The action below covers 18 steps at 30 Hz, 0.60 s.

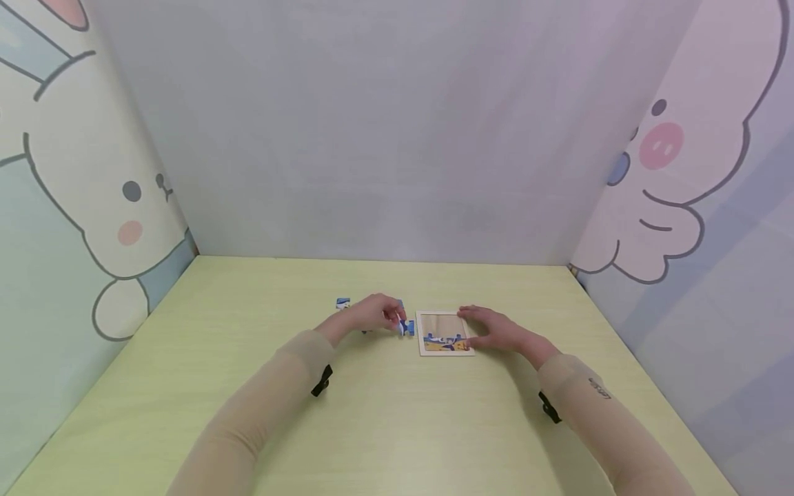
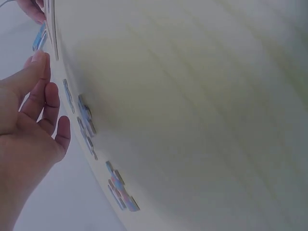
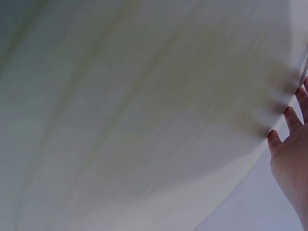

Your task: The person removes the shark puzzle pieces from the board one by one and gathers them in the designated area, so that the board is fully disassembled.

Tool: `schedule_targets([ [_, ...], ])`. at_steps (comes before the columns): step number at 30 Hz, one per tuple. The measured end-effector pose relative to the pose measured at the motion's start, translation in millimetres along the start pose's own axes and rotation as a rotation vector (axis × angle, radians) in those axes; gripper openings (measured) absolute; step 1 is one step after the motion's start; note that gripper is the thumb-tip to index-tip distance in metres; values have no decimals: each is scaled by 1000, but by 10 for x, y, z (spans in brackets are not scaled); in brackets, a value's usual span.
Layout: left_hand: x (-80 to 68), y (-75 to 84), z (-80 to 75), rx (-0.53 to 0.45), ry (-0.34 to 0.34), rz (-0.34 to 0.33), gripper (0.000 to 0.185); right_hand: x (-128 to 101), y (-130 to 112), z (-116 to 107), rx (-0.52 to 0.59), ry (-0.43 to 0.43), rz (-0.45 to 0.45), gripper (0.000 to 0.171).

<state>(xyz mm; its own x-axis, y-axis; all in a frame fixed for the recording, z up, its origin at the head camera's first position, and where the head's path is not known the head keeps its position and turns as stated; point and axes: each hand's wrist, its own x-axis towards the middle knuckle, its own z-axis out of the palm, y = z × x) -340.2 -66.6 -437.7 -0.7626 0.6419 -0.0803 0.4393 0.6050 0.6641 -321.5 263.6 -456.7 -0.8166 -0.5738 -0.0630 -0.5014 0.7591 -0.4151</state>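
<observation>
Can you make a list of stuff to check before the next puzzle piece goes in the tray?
1. Piece in the grip of the left hand: a blue puzzle piece sits at its fingertips; whether it is pinched, cannot tell.
2. Puzzle tray steadied: right hand rests on its right edge, ok.
3. Room in the tray: upper part bare, ok.
4. Bottom row placed: ok.
5. Spare pieces within reach on the table: ok.
</observation>
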Motion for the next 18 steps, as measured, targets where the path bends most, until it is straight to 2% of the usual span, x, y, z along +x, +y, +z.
schedule_targets([
  [8,-58,-45,-22,23,26,-78,13,-21,-22,-11,1,-2,2,72],
  [18,-86,-88,-20,47,56,-91,15,-29,-18,7,3,5,0,72],
])
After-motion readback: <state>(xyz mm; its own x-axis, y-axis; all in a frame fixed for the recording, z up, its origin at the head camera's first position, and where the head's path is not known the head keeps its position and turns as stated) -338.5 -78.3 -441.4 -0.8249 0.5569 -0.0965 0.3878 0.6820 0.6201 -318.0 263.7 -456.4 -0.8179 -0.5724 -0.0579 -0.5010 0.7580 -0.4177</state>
